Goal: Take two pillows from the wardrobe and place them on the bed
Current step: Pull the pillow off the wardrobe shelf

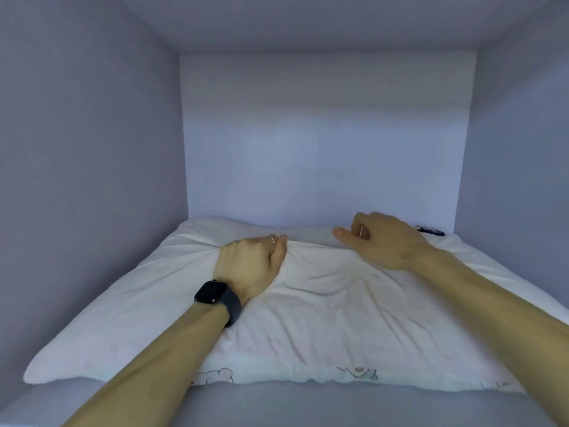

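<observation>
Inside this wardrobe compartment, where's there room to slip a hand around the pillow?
Open space above the pillow up to the ceiling. A bare shelf strip runs along its front edge. The sides are crowded: it nearly meets both walls. The back right corner holds a small dark object.

This is a home, most likely a bedroom, seen from inside a wardrobe [92, 149] compartment. Plain pale panels close in on the left, right, back and top, forming a deep box-like shelf. A soft white pillow [323, 318] fills the shelf floor almost from side to side, its case creased and printed with small cartoon drawings along the front edge. Bedding stored in a built-in cupboard like this points to household storage.
</observation>
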A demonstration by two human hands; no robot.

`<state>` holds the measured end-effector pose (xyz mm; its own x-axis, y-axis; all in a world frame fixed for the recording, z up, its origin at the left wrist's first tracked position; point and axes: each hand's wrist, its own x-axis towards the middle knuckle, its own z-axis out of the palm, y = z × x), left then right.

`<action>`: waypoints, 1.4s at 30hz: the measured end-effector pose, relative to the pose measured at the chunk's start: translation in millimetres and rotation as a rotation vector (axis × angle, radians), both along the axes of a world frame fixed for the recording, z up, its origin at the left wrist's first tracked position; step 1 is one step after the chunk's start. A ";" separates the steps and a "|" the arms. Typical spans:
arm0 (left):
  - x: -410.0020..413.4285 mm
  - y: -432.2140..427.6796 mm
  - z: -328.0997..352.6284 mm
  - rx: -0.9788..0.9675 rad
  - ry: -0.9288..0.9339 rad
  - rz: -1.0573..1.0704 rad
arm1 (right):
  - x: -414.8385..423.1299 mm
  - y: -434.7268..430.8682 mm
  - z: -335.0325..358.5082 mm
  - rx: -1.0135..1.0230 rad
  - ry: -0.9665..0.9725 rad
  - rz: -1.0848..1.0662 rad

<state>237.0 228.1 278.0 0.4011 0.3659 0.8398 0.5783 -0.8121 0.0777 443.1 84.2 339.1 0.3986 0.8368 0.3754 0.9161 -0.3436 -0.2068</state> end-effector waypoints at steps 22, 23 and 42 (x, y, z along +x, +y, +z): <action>-119.7 -190.5 -39.7 -0.217 -0.093 0.616 | -71.4 48.5 -10.1 -0.228 -0.050 0.137; -122.5 -199.6 -48.5 -0.254 -0.178 0.656 | -73.5 45.4 -12.2 -0.154 -0.080 0.124; -104.9 -306.8 -120.4 -1.153 -1.340 0.190 | -141.8 -142.9 -19.6 0.062 -0.178 -0.065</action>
<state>132.1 -78.7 157.6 -0.3910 0.9051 -0.1669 -0.2834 0.0541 0.9575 301.3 -58.7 319.5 0.3736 0.7843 0.4953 0.9164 -0.3948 -0.0659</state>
